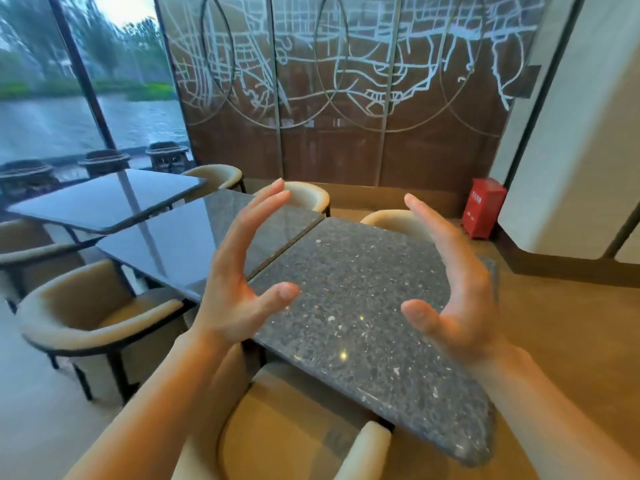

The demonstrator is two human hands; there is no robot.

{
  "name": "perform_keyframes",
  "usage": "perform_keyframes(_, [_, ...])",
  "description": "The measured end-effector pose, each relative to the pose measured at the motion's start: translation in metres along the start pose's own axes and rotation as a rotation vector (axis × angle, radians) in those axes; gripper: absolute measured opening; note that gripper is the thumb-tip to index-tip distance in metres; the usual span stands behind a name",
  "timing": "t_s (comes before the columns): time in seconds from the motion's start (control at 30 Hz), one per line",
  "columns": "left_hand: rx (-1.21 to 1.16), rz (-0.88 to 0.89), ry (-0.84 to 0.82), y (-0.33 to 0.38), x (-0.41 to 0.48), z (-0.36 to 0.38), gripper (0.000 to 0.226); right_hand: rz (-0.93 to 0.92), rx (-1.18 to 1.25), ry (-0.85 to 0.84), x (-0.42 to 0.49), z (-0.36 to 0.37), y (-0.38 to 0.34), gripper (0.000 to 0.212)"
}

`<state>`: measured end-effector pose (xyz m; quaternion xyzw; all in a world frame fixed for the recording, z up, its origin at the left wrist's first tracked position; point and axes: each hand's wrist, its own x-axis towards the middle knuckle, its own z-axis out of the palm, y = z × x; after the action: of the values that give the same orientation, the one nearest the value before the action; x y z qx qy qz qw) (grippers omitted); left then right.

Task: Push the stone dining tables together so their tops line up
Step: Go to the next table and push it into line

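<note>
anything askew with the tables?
Yes. The near speckled table sits angled to the middle table: a wedge-shaped seam divides them, so the tops don't line up. Both hands hover open.

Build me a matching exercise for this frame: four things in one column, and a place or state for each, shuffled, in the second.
Things:
1. left hand
2. speckled stone table
3. red box
4. glossy dark table

Places or states:
A. on the floor by the far wall, right side
B. nearest the window, standing apart from the other tables
C. open, palm facing the right hand, holding nothing
D. right below the hands, its edge along the next table's edge

Pairs: 1-C, 2-D, 3-A, 4-B
</note>
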<state>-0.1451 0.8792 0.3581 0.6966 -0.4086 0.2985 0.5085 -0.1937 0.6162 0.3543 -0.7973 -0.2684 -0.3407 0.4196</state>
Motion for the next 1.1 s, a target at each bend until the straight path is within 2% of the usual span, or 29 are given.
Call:
perform_keyframes(0.1, [0.037, -0.004, 0.058, 0.013, -0.014, -0.041, 0.076, -0.046, 0.018, -0.024, 0.018, 0.028, -0.031, 0.108])
perform_keyframes(0.3, [0.128, -0.011, 0.144, 0.02, -0.044, -0.142, 0.077, -0.124, 0.122, -0.065, 0.051, 0.101, -0.086, 0.11])
perform_keyframes(0.4, [0.145, -0.025, 0.204, 0.019, -0.06, -0.198, 0.076, -0.162, 0.17, -0.085, 0.068, 0.152, -0.109, 0.111])
perform_keyframes(0.6, [0.209, -0.05, 0.225, 0.006, -0.083, -0.287, 0.074, -0.209, 0.223, -0.095, 0.092, 0.253, -0.14, 0.108])
perform_keyframes(0.9, [0.307, -0.078, 0.269, -0.049, -0.092, -0.392, 0.088, -0.286, 0.317, -0.148, 0.155, 0.386, -0.154, 0.108])
perform_keyframes(1.1, [0.385, -0.117, 0.254, -0.115, -0.083, -0.482, 0.095, -0.318, 0.405, -0.133, 0.224, 0.503, -0.143, 0.109])
